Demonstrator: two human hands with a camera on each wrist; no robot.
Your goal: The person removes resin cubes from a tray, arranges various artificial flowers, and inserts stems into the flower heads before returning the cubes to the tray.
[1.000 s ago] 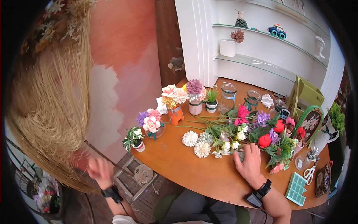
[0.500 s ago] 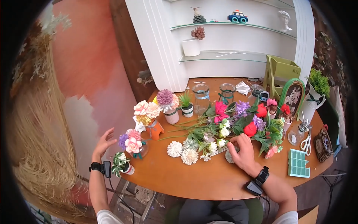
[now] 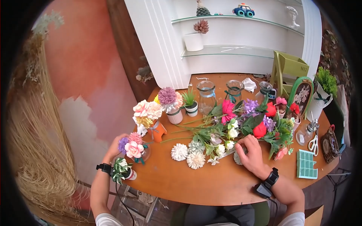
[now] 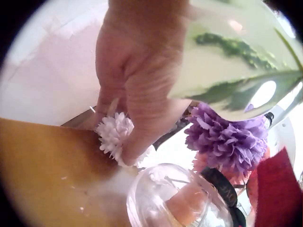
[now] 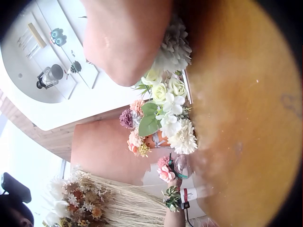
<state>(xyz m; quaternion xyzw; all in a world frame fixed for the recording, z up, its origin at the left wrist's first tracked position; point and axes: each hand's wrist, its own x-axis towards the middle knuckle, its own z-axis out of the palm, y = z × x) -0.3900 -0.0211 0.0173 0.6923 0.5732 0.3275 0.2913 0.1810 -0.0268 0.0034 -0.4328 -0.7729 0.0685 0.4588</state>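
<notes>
From here I see the right hand [image 5: 127, 45] partly hiding a grey-white flower [image 5: 173, 51], white blooms [image 5: 170, 125] just beyond.

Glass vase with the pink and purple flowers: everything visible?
The vase is clear, rounded glass, upright near the left edge of the table. A dark ribbon with pale lettering is tied on it. It holds purple and pink flowers, seemingly artificial. The left hand is beside them; contact is unclear.

"NO.2" on green box [image 3: 293, 66] — "OVE" on dark ribbon [image 4: 219, 183].
</notes>
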